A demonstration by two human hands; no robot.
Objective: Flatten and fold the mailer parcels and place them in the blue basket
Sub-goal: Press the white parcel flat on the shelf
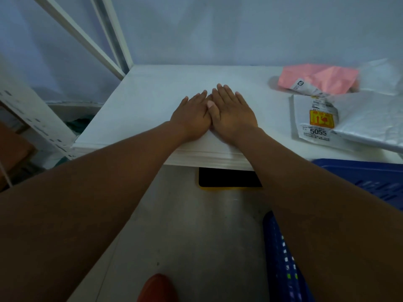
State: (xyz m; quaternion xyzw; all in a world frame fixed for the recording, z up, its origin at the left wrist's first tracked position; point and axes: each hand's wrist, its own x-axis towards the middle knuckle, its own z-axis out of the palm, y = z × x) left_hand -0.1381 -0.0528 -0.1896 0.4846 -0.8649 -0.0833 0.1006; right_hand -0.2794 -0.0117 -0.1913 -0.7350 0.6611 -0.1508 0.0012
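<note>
My left hand [192, 115] and my right hand [232, 110] lie flat, side by side, palms down with straight fingers on the white table [148, 99]; neither holds anything. To the right lies a pink mailer [322, 80], crumpled, with a white label. In front of it sits a white mailer [316, 120] bearing a yellow sticker and the number 5055. A large silvery-white mailer [370, 118] overlaps it at the far right. The blue basket [370, 177] stands at the right below the table edge, partly hidden by my right forearm.
A white metal shelf frame [43, 127] stands at the left with diagonal bars behind. Under the table edge sits a black and yellow object [226, 177] on the grey floor. A second blue crate [281, 258] is low right. A red shoe tip [159, 288] shows at the bottom.
</note>
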